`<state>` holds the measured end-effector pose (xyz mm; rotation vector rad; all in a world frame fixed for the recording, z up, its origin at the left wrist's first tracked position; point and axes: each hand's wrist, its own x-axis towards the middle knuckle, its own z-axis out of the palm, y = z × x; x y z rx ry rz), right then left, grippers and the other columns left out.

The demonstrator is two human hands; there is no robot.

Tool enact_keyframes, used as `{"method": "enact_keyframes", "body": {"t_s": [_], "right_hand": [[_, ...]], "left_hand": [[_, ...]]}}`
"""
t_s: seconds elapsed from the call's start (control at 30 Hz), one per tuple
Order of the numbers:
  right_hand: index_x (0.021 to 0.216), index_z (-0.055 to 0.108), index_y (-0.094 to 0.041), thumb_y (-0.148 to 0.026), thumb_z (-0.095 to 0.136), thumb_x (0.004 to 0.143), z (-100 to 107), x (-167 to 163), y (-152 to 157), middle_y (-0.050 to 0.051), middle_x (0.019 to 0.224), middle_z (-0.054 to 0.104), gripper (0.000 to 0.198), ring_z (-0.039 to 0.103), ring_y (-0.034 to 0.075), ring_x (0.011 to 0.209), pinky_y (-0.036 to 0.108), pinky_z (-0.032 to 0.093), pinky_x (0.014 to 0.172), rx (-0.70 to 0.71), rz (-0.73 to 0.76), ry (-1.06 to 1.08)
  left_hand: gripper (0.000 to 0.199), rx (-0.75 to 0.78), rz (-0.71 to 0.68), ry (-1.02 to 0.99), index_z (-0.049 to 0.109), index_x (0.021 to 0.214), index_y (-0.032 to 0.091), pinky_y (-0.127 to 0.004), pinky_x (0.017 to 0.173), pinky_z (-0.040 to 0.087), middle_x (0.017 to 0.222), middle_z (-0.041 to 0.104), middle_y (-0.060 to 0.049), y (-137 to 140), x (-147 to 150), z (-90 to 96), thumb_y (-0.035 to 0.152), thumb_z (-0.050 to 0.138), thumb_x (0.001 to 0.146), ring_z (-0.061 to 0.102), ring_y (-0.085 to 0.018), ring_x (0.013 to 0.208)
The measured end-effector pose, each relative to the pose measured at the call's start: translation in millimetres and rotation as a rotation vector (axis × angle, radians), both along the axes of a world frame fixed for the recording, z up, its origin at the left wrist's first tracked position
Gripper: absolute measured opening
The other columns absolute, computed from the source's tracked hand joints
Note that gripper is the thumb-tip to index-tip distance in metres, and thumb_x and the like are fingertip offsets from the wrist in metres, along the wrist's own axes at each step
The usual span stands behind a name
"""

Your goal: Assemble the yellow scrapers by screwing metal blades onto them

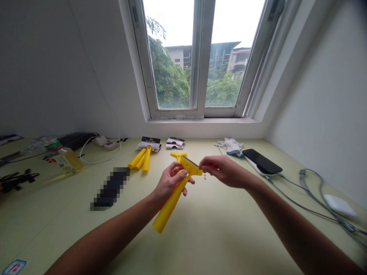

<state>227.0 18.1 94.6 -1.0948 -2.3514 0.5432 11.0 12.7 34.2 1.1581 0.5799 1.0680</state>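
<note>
A yellow scraper point(171, 202) is held at a slant above the table, its wide head up and its handle end toward me. My left hand point(173, 179) grips it just below the head, thumb in front. Along the head's upper edge runs a thin grey blade point(190, 161). My right hand point(216, 170) has its fingertips pinched at the right end of that edge; what lies between them, if anything, is hidden. A few tiny screws point(205, 176) lie on the table beneath. Behind the scraper, another yellow scraper head point(179, 156) rests on the table.
Several yellow handles point(140, 159) and card packages point(149, 143) lie at the back. To the left are a blurred-out dark object point(111, 189) and a bottle point(69, 162). At the right are gloves point(231, 145), a black phone point(262, 161), cables point(321, 202) and a white case point(340, 205).
</note>
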Motion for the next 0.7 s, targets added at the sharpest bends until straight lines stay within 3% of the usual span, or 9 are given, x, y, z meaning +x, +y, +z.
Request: {"method": "enact_keyframes", "body": {"t_s": [0.1,0.37,0.57,0.7], "right_hand": [[0.09,0.065,-0.019,-0.03,0.051,0.089,0,-10,-7,0.002,0.077,0.067,0.017,0.057,0.011,0.064,0.021,0.042,0.059,-0.006,0.039,0.072],[0.089,0.062,-0.02,-0.021,0.056,0.087,-10,-27,-13,0.001,0.075,0.066,0.006,0.057,0.011,0.062,0.022,0.043,0.062,0.325,0.012,0.079],[0.091,0.064,-0.019,-0.022,0.052,0.09,-18,-31,-10,0.006,0.091,0.064,0.012,0.059,0.015,0.079,0.027,0.048,0.07,0.459,0.034,0.148],[0.093,0.064,-0.02,-0.02,0.052,0.09,-23,-34,-9,0.007,0.089,0.063,0.012,0.06,0.014,0.08,0.028,0.05,0.072,0.518,0.069,0.238]], "left_hand": [[0.025,0.006,-0.01,0.0,0.048,0.095,0.017,-0.022,0.04,0.05,0.095,0.057,-0.008,-3,2,1.2,0.03,0.064,0.081,0.066,-0.021,0.075],[0.024,0.015,-0.016,-0.005,0.047,0.094,0.017,-0.024,0.041,0.051,0.096,0.057,-0.009,-10,4,4.9,0.029,0.063,0.081,0.066,-0.022,0.074],[0.023,0.005,-0.029,-0.016,0.048,0.094,0.017,-0.024,0.04,0.051,0.095,0.057,-0.008,-14,5,6.1,0.028,0.063,0.082,0.067,-0.023,0.073],[0.021,-0.012,-0.064,-0.045,0.049,0.096,0.017,-0.023,0.04,0.051,0.092,0.057,-0.006,-15,4,8.1,0.028,0.062,0.083,0.067,-0.023,0.074]]}}
